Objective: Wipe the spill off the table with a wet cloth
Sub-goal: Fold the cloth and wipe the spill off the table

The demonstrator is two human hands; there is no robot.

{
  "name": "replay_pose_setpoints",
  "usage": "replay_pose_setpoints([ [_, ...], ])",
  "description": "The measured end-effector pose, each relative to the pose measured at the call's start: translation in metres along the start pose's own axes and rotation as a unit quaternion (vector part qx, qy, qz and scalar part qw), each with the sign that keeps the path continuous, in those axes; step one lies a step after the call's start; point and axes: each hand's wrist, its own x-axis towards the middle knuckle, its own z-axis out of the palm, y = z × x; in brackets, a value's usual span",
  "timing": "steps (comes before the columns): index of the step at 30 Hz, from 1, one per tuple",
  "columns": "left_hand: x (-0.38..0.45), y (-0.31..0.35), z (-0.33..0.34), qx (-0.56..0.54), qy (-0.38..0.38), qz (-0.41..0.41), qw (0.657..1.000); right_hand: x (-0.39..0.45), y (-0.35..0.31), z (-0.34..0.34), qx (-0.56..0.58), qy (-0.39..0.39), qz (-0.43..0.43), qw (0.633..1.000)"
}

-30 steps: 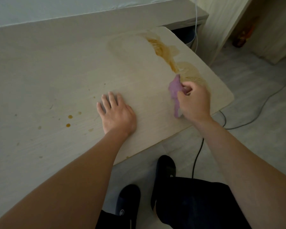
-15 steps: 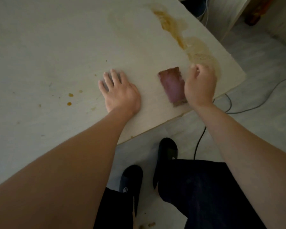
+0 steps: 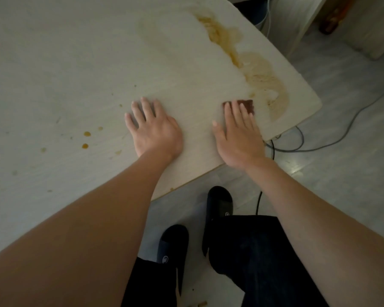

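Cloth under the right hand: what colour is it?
Dark reddish-brown cloth, seen in the head view.

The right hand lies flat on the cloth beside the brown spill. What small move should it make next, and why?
Probably push the dark reddish folded cloth forward and to the right, into the brown smeared spill. The right hand presses it with straight fingers, just short of the stain. The left hand rests flat on the pale wooden table.

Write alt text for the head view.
A right hand presses a dark reddish cloth flat onto a pale wooden table, beside a smeared brown spill. The left hand rests flat nearby; small brown drops lie further left.
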Motion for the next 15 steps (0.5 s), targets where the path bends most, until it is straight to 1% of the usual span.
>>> replay_pose_setpoints([
  [2, 0.000, 0.000, 0.002, 0.001, 0.001, -0.004, 1.000, 0.001, 0.025, -0.008, -0.004, 0.009, 0.054, 0.998],
  [4, -0.001, 0.001, 0.003, 0.004, 0.003, -0.007, 1.000, 0.014, 0.044, -0.017, 0.004, 0.001, 0.112, 0.994],
  [7, -0.001, 0.002, 0.003, 0.008, 0.006, -0.007, 1.000, 0.042, 0.048, -0.023, 0.012, -0.019, 0.153, 0.988],
  [9, -0.002, 0.002, 0.002, 0.013, 0.003, -0.009, 1.000, 0.059, 0.037, -0.023, 0.018, -0.019, 0.156, 0.987],
  [11, -0.001, 0.003, 0.002, 0.016, 0.006, -0.006, 1.000, 0.073, 0.018, -0.019, 0.019, -0.003, 0.148, 0.989],
  [15, 0.000, 0.002, -0.001, 0.015, -0.004, -0.007, 1.000, 0.075, -0.037, -0.010, 0.024, -0.020, 0.081, 0.996],
])
